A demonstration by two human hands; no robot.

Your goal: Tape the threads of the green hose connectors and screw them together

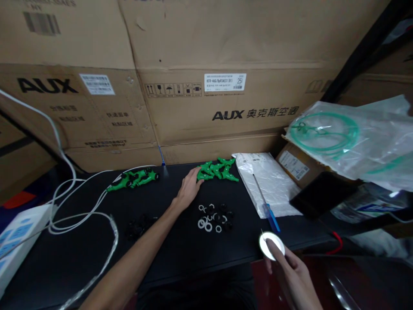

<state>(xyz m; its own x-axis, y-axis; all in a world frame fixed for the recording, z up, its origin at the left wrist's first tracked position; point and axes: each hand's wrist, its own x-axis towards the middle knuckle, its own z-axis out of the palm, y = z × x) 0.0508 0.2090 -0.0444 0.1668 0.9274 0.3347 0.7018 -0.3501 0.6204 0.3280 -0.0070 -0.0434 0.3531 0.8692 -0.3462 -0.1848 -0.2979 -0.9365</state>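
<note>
Here the left hand (188,189) lies flat on the black tabletop (180,249), fingers loosely spread and holding nothing, its fingertips touching the nearest piece in a cluster of green plastic fittings (218,169) just ahead of it; they look grouped there for easy picking. Just behind and to the right of that hand sits a scatter of small white and black rings (214,216), smooth washers or seals. Well to its left lies a second group of green fittings (134,178) beside loose white cables (80,206). The right hand (292,269), near the table's front edge, pinches a shiny round disc (271,245) between thumb and fingers. Just beyond it a blue-handled screwdriver (266,204) rests across a crinkled clear plastic bag (266,181). Cardboard cartons (226,64) wall off the back.
</note>
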